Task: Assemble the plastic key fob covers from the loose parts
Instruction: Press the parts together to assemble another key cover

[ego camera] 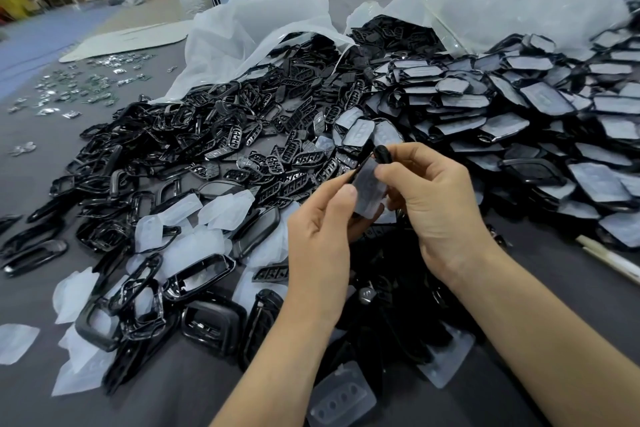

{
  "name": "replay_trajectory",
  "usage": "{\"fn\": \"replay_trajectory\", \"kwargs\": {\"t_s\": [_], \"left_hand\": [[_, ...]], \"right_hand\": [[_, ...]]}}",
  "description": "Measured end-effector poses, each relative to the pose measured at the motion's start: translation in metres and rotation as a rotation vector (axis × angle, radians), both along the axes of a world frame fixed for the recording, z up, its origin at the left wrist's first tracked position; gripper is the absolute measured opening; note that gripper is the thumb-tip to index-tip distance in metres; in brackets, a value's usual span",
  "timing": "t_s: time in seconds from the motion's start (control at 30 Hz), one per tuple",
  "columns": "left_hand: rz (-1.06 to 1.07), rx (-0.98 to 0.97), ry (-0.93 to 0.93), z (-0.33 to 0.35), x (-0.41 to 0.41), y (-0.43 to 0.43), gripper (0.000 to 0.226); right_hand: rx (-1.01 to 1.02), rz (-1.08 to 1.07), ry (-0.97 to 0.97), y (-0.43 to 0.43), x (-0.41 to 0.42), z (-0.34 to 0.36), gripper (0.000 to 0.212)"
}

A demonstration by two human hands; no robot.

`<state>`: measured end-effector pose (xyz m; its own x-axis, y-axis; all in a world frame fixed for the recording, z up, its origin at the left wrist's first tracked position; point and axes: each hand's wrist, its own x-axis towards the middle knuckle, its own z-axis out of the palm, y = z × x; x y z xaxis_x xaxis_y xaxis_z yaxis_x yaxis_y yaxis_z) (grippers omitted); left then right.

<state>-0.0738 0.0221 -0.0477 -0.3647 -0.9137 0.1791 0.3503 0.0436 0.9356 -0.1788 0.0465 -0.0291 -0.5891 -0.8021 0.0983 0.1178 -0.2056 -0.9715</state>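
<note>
Above loose parts (242,156), left hand (322,222) and right hand (433,198) pinch one fob cover (367,184); both grips curled.

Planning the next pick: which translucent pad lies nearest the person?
The translucent pad lowest in the view, near bottom centre, showing a row of dimples; every other pad lies farther away.

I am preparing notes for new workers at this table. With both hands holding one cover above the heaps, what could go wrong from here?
The cover is pinched only between the fingers of the left hand and right hand; it could slip and get lost among the loose black frames nearby. The heap of seemingly assembled covers lies close to the right forearm, so a careless sweep might mix them with unassembled parts.
</note>
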Motion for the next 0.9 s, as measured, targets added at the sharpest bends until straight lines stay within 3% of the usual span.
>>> {"fn": "replay_trajectory", "kwargs": {"t_s": [0.17, 0.47, 0.9], "left_hand": [[0.047, -0.069, -0.067, -0.001, -0.001, 0.001, 0.014], [0.081, -0.052, -0.04, -0.001, -0.003, 0.0, 0.019], [0.106, -0.016, -0.008, -0.002, -0.001, -0.002, 0.016]], "right_hand": [[-0.021, 0.007, 0.017, 0.0, 0.0, -0.001, 0.021], [0.013, 0.106, 0.053, 0.0, 0.0, -0.001, 0.006], [0.048, 0.267, 0.133, 0.001, -0.011, 0.002, 0.014]]}}
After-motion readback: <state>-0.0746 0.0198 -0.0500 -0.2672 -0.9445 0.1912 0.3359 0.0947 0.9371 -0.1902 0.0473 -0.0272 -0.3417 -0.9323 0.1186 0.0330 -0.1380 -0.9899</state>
